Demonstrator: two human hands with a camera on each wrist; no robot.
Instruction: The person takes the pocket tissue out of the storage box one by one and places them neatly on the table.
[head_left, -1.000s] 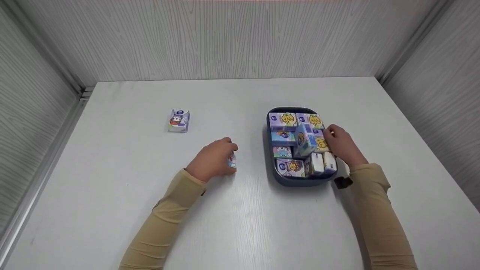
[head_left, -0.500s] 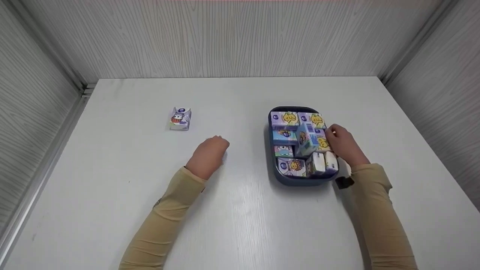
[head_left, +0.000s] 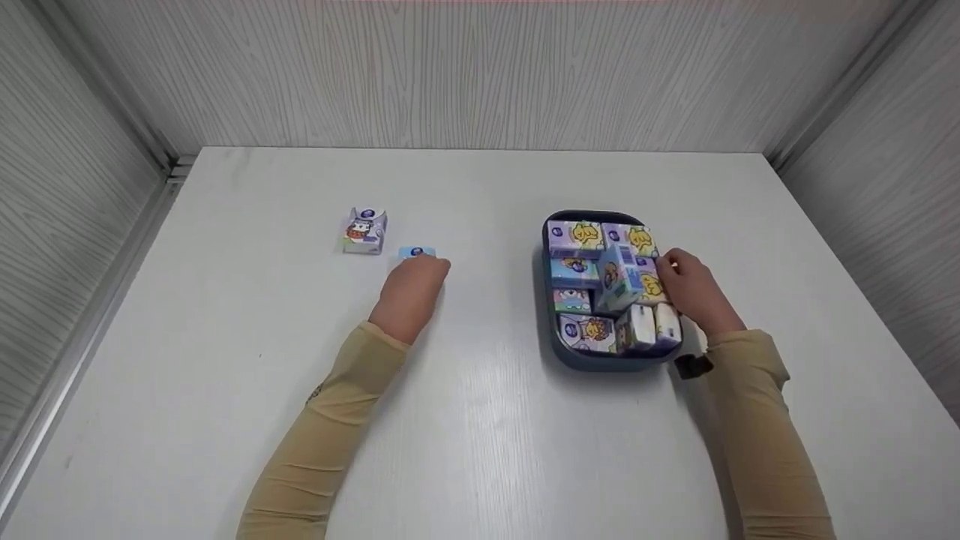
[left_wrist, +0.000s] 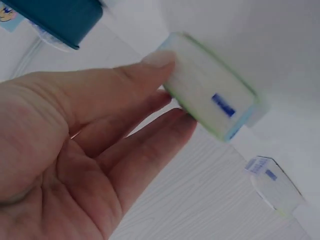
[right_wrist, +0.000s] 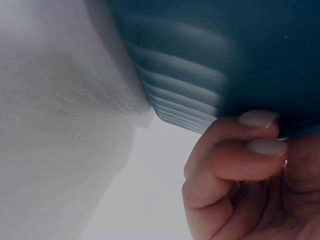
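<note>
Left of the dark blue tub [head_left: 600, 362], at the white counter [head_left: 480, 435], I saw the person's left hand [head_left: 409, 296] grasping a light blue packet [head_left: 417, 252]. From the head view I got only the packet's far end, showing past the knuckles; from the left wrist I made out the thumb against it, the fingertips opposite, and a pale side with green edges and a small dark blue mark. I could not tell whether the packet touched the counter. A purple packet [head_left: 364, 231] lay just beside it, to the left and slightly farther back, with its picture showing.

At the tub's right side, the right hand [head_left: 697, 292] was grasping the rim, fingers curled in against the outer wall; the thumb was hard for me to make out. Tan sleeves [head_left: 772, 442] covered both forearms, and a small black piece [head_left: 694, 366] showed by the right wrist.

Inside the tub, I saw packets close together. Two purple ones with yellow figures filled the far end, and a blue upright packet [head_left: 619, 277] stood tilted in the middle, higher than its neighbours. Near the front right corner, two white-sided packets [head_left: 636, 326] stood side by side.
</note>
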